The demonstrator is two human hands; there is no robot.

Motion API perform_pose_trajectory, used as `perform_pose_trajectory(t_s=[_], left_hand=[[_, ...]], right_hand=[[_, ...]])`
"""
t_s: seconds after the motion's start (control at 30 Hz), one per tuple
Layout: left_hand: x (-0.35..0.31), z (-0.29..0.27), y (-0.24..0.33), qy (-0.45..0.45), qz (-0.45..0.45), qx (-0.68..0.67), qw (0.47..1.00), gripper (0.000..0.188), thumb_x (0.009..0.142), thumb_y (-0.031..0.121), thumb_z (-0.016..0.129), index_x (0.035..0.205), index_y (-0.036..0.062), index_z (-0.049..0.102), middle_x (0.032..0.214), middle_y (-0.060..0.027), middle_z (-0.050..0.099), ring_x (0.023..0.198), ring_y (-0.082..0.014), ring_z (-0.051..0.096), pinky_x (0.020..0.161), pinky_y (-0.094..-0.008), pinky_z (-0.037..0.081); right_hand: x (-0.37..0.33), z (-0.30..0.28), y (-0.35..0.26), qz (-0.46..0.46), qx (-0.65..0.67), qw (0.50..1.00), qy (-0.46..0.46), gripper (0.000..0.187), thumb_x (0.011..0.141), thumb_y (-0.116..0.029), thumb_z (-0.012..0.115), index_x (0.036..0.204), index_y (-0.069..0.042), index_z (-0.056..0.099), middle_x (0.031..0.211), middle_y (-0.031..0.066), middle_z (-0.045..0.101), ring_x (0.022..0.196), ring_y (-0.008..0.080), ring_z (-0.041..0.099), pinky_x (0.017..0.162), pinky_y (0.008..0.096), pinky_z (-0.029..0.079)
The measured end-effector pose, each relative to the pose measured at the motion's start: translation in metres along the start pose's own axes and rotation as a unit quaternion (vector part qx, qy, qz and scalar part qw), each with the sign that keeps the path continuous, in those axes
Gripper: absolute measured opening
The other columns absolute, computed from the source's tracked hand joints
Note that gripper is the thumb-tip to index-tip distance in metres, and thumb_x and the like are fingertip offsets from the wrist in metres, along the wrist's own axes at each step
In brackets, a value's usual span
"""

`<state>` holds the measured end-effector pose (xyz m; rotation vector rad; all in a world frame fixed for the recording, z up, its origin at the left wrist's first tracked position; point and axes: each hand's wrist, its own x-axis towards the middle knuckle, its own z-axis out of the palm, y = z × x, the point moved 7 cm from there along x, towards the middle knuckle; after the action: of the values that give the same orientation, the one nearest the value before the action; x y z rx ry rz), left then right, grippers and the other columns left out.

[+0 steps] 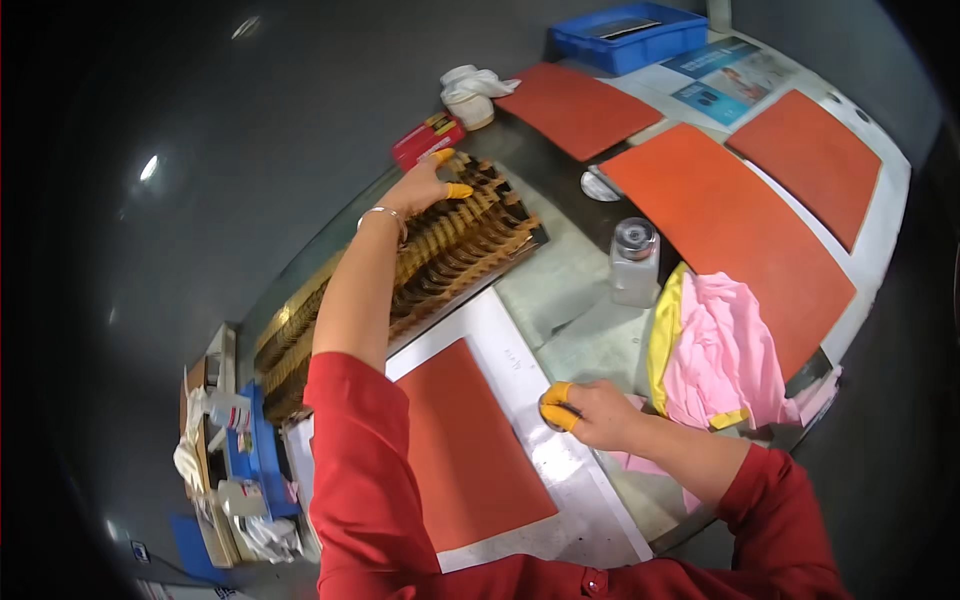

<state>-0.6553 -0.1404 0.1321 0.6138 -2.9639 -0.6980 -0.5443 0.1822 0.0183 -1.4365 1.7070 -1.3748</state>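
Note:
A long rack (455, 250) of brown, translucent ribbed strips lies slantwise at the left of the table. Over its far end is my left hand (425, 185), yellow covers on its fingertips and a bracelet at the wrist. Its thumb and forefinger are spread apart, touching or just above the strips. My right hand (600, 412), also with yellow fingertip covers, is closed on a small round dark object (548, 408), mostly hidden by the fingers. That hand is above the white sheet (505, 350) beside the near orange-red mat (475, 450).
A clear bottle (635, 265) with a metal top stands beyond my right hand, near a pink and yellow cloth (725, 350). More orange-red mats (730, 220) lie farther off. A blue bin (630, 40), a red box (425, 142) and a white jar (470, 105) are at the back.

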Motion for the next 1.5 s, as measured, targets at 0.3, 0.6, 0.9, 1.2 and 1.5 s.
perform_pose_trajectory(t_s=[0.3,0.6,0.9,1.2,1.5], left_hand=[[0.015,0.012,-0.006,-0.006,0.017,-0.063,0.998,0.081,0.070,0.028,0.074,0.135,0.0007,0.034,0.136,-0.0190,0.039,0.126,-0.0277,0.038,0.103,-0.0338,0.031],[0.012,0.011,0.003,0.029,0.038,0.013,0.999,0.087,0.065,0.037,0.078,0.134,0.0020,0.037,0.135,-0.0181,0.039,0.126,-0.0282,0.037,0.104,-0.0337,0.029],[0.011,0.008,0.010,0.049,0.035,0.001,0.998,0.088,0.064,0.041,0.079,0.131,-0.0002,0.040,0.130,-0.0195,0.045,0.123,-0.0286,0.042,0.101,-0.0347,0.034],[0.019,0.012,0.023,0.054,0.077,0.052,0.994,0.090,0.064,0.044,0.077,0.132,-0.0016,0.038,0.134,-0.0214,0.039,0.125,-0.0295,0.037,0.103,-0.0358,0.031],[0.029,0.012,-0.018,0.071,0.093,-0.079,0.990,0.063,0.074,0.015,0.071,0.128,0.0017,0.042,0.123,-0.0142,0.048,0.112,-0.0248,0.047,0.096,-0.0334,0.036]], right_hand=[[-0.002,0.003,0.001,-0.001,-0.043,0.999,-0.022,0.014,0.086,-0.017,0.056,0.094,-0.006,0.057,0.072,0.0125,0.062,0.063,0.0297,0.060,0.058,0.0369,0.046],[-0.002,0.002,0.000,0.002,-0.008,1.000,-0.007,0.018,0.082,-0.016,0.058,0.095,-0.005,0.058,0.070,0.0165,0.061,0.062,0.0347,0.058,0.057,0.0428,0.045],[-0.003,0.000,-0.005,0.025,-0.008,0.999,-0.018,0.015,0.083,-0.019,0.058,0.093,-0.007,0.057,0.072,0.0146,0.062,0.062,0.0327,0.059,0.057,0.0407,0.045],[0.001,0.002,-0.001,0.019,0.013,1.000,-0.007,0.016,0.085,-0.024,0.054,0.087,-0.009,0.058,0.073,0.0152,0.061,0.066,0.0340,0.058,0.058,0.0421,0.043],[0.006,0.002,-0.010,-0.039,0.024,0.999,0.021,0.019,0.081,-0.022,0.056,0.074,-0.004,0.053,0.064,0.0154,0.056,0.062,0.0365,0.053,0.056,0.0432,0.040]])
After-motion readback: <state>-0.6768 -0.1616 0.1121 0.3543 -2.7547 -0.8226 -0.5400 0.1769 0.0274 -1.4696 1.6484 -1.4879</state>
